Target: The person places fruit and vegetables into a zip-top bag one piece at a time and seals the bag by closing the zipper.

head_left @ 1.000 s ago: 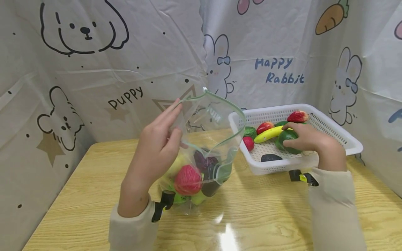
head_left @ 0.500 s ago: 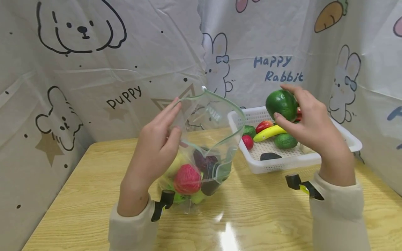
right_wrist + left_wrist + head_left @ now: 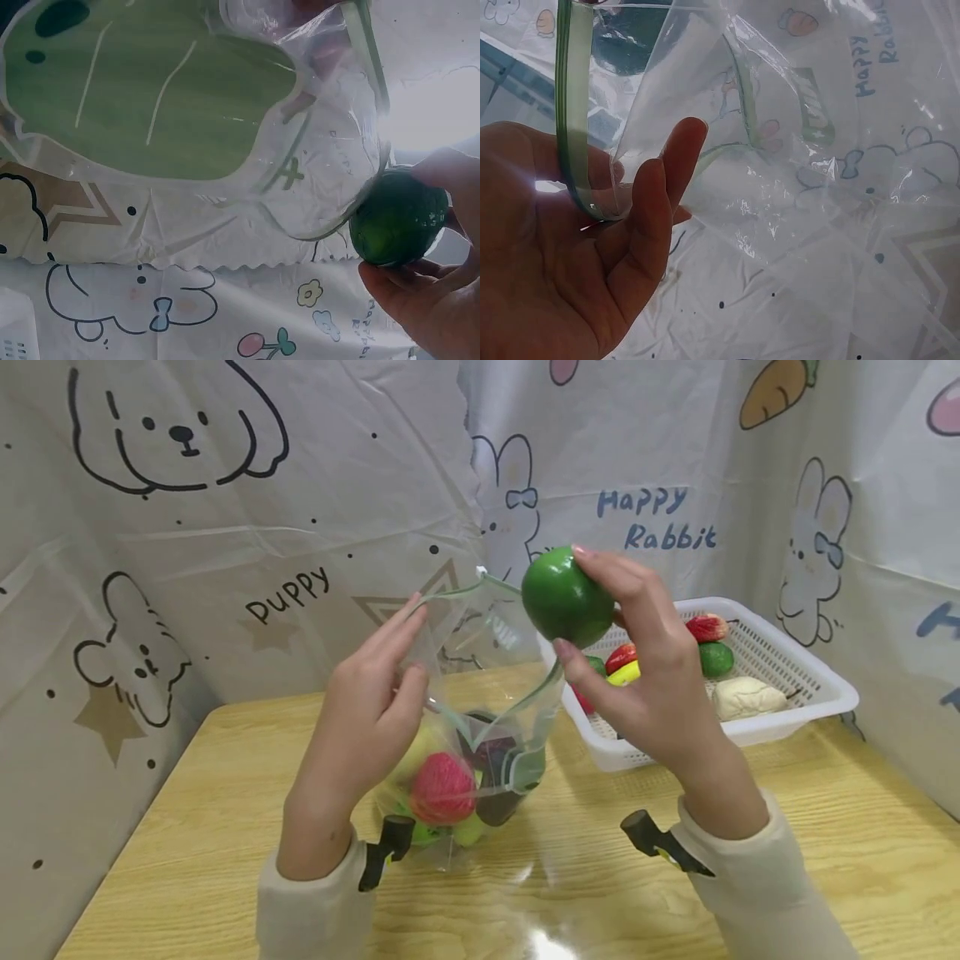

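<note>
A clear zip bag (image 3: 474,739) with a green zip edge stands on the table, its mouth spread wide. Inside it lie a pinkish-red round piece (image 3: 442,789), a dark purple piece and yellow-green ones. My left hand (image 3: 358,718) holds the left side of the mouth. In the left wrist view, the zip edge (image 3: 568,97) runs between that hand's thumb and fingers. My right hand (image 3: 667,685) grips a glossy round green toy fruit (image 3: 566,597) between thumb and fingertips, at the right side of the mouth. From the right wrist, this green toy fruit (image 3: 397,217) overlaps the bag's rim.
A white plastic basket (image 3: 817,702) sits at the back right, partly behind my right hand. Red and green toy produce, part of a yellow banana (image 3: 624,673) and a lumpy cream-coloured piece (image 3: 748,697) lie in it. Printed curtains (image 3: 405,485) enclose the wooden table (image 3: 225,827).
My right hand has lifted the green toy fruit out of the basket and carried it left to the bag's mouth. The left hand keeps its hold on the bag.
</note>
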The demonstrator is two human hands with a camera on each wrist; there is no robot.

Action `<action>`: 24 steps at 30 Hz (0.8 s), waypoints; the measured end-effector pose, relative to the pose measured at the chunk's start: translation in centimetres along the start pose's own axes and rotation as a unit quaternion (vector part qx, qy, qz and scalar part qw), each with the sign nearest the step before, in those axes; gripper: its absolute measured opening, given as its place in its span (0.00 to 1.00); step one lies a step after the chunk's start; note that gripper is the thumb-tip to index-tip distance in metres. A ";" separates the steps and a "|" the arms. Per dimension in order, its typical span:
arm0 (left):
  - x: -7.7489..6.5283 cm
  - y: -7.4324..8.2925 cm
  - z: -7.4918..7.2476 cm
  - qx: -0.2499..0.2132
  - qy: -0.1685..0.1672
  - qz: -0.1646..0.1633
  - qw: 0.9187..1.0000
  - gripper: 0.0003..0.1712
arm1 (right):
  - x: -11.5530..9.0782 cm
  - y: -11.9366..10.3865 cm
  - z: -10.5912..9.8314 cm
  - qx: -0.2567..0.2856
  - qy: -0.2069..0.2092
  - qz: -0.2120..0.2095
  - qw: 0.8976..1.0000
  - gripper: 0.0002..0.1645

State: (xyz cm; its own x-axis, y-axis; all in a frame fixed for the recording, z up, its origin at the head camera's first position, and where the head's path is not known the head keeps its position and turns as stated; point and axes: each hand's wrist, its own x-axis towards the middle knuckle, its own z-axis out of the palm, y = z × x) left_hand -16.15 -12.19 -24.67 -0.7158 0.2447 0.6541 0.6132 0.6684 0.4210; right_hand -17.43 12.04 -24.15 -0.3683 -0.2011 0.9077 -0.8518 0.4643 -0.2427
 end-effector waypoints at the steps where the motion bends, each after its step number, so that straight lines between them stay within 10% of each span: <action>1: 0.0 0.0 0.0 0.000 0.000 0.000 1.000 0.28 | 0.0 -0.1 0.1 0.005 0.001 0.004 1.000 0.37; 24: 0.0 -0.2 -0.3 -0.007 0.024 -0.016 1.000 0.30 | -0.4 -0.2 0.8 0.033 -0.113 0.009 0.993 0.38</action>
State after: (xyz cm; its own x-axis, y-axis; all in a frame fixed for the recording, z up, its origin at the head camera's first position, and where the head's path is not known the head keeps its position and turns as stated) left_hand -16.17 -12.58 -24.55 -0.7187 0.1883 0.6694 0.5949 0.6648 0.4518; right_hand -17.38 11.29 -24.79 -0.4521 -0.3850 0.8046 -0.8637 0.4141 -0.2872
